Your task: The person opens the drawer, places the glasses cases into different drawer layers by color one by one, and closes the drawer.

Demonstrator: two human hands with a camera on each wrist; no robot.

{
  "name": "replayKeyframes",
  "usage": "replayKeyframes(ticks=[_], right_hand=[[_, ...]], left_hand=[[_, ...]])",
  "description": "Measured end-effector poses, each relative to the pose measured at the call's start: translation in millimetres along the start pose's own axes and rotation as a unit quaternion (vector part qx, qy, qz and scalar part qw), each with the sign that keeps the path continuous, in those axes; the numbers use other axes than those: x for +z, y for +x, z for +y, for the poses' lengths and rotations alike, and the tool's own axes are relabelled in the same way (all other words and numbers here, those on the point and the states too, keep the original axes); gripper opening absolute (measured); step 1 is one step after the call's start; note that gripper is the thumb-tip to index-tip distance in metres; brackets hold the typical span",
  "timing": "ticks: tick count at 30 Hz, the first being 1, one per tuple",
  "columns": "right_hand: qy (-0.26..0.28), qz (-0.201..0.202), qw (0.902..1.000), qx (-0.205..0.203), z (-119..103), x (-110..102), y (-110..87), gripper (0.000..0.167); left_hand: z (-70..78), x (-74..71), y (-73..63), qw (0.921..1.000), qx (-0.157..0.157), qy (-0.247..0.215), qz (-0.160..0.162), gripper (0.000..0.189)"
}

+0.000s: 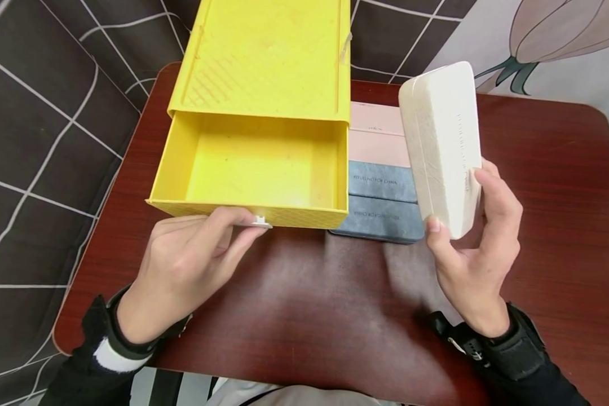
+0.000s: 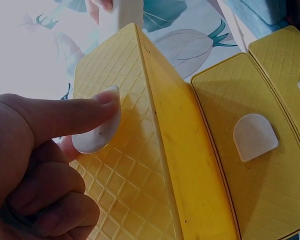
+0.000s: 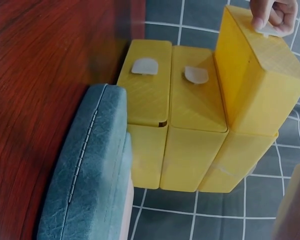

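My left hand point(image 1: 188, 254) pinches the white knob point(image 1: 260, 221) of a yellow drawer point(image 1: 254, 214) between thumb and finger. The drawer is pulled out towards me, and its inside holds nothing. In the left wrist view the thumb lies over the rounded knob point(image 2: 97, 135). My right hand point(image 1: 479, 248) holds a cream glasses case point(image 1: 444, 146) tilted upright in the air, right of the drawer, with thumb and fingers on its lower end. Beneath and left of that case, blue glasses cases point(image 1: 380, 217) and pink cases point(image 1: 375, 148) lie on the table.
The yellow cabinet point(image 1: 269, 56) stands at the back of the reddish-brown table point(image 1: 304, 316). Two lower drawers point(image 3: 197, 100) are pushed in below the pulled-out one. A dark tiled wall point(image 1: 40, 141) runs along the left and back. Bare tabletop lies in front and to the right.
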State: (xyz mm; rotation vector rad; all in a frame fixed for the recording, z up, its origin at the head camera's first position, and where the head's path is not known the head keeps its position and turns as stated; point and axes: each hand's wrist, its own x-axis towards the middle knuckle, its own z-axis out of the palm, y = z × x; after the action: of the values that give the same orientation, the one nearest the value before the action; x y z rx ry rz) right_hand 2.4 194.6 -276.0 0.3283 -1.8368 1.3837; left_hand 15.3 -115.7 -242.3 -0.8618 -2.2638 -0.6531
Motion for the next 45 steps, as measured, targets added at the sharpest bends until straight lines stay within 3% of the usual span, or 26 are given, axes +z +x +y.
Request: replayKeyframes(ticks=[25,45], right_hand=[[0.093,0.009,0.9956,-0.007,-4.0,8.3,0.6,0.059],[0.093,0.004,0.9956,-0.016,-4.0,12.0,-1.0,0.059]], left_hand=[[4.1,-0.4,-4.7,0.9998,0.005,-0.011,0.015,0.019],[4.7,-2.7,-8.7,0.9997,0.004,-0.014,0.018,0.018]])
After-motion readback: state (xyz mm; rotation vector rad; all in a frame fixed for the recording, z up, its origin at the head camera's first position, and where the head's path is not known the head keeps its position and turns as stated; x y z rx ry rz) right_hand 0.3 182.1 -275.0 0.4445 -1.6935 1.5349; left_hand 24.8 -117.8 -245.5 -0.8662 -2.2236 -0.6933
